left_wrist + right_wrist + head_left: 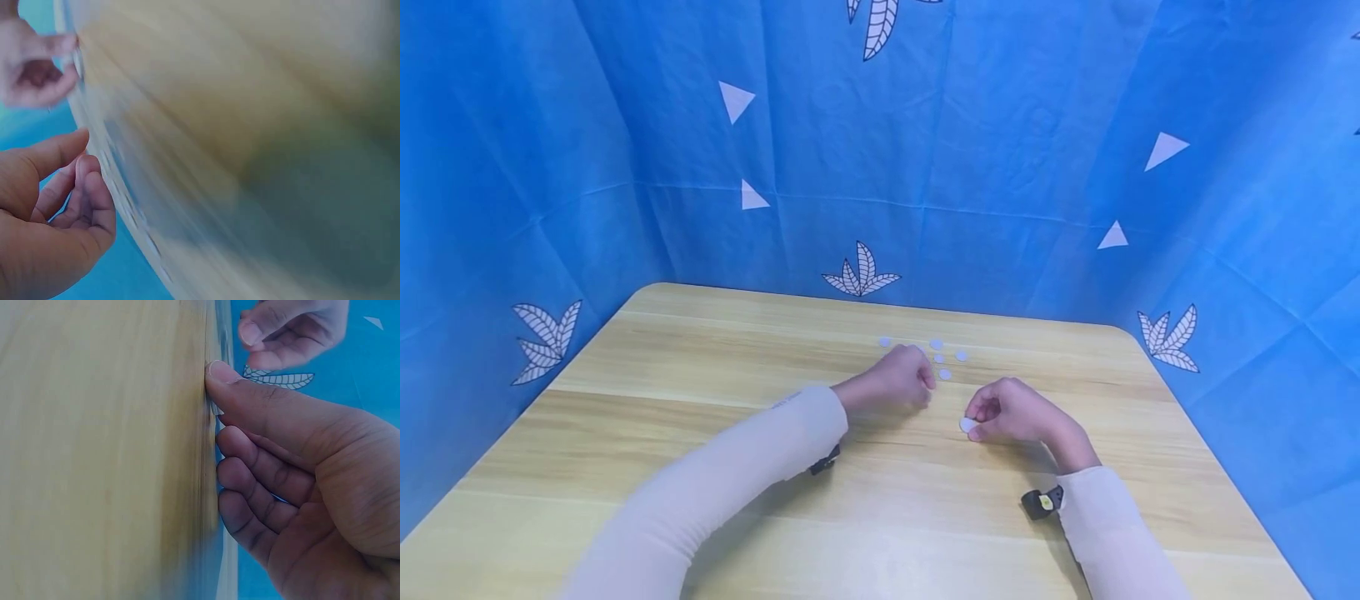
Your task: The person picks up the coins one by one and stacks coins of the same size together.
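Observation:
My right hand point(1017, 410) pinches a small white disc point(967, 425) between thumb and fingers, low over the table. In the right wrist view, only a sliver of the disc point(218, 410) shows under the thumb. To its left, my left hand point(904, 377) is held with loosely bent fingers; a gap separates thumb and forefinger in the left wrist view, and nothing shows between them. Just beyond the left hand, several white discs point(945, 375) lie flat and spaced apart, one of them point(885, 342) farther left than the others.
The pale wood-grain table point(662, 367) has rounded far corners. A blue curtain point(1000, 125) with white triangles and leaf prints stands behind it and along both sides. A dark strap device point(1041, 502) sits at the right wrist.

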`<move>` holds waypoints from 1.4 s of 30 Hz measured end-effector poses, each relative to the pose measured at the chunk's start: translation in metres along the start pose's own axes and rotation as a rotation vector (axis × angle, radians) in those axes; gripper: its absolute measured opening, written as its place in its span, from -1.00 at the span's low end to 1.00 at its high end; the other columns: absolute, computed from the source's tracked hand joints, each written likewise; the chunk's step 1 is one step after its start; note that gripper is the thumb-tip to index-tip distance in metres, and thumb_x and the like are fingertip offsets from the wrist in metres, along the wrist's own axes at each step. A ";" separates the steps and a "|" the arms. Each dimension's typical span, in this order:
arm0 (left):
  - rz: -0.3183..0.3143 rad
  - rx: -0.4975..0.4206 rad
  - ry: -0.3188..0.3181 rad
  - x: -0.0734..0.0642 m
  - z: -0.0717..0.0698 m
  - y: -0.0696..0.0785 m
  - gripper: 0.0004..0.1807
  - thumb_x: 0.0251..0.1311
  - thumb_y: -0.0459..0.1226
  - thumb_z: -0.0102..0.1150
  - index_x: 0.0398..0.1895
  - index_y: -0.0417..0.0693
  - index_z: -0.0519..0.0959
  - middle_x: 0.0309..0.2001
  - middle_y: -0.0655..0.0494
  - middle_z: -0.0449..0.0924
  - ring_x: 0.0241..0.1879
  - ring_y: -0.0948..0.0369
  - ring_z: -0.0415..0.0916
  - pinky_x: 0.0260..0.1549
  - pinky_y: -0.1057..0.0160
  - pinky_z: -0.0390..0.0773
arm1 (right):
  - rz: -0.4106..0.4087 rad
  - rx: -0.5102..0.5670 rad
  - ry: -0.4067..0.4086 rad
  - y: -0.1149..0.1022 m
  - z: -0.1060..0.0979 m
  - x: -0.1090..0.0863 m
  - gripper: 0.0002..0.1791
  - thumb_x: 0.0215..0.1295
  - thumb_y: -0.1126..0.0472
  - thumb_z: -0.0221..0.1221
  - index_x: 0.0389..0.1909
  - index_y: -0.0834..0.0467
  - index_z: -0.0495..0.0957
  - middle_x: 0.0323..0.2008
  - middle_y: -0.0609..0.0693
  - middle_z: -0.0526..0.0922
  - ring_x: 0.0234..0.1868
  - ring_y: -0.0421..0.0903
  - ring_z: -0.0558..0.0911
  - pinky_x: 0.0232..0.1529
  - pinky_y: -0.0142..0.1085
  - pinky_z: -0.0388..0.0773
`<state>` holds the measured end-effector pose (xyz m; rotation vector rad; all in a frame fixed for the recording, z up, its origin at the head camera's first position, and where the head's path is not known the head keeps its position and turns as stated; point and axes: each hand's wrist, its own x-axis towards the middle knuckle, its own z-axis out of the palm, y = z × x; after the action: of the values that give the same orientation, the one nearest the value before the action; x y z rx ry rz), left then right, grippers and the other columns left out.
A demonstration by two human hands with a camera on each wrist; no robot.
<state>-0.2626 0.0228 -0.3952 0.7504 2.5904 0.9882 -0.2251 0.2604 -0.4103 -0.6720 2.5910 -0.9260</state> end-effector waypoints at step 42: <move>-0.126 -0.022 -0.038 0.040 -0.053 -0.081 -0.77 -0.04 -0.27 0.44 -0.28 -0.04 0.65 -0.31 0.11 0.59 -0.29 0.18 0.47 -0.23 0.31 0.49 | 0.023 0.005 0.004 0.003 0.001 0.003 -0.79 -0.04 0.15 0.45 -0.38 0.03 0.63 -0.46 -0.15 0.64 -0.40 -0.14 0.56 -0.32 -0.30 0.55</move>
<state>-0.3482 -0.0349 -0.4135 0.5869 2.5544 0.9542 -0.2279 0.2604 -0.4131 -0.6388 2.5938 -0.9273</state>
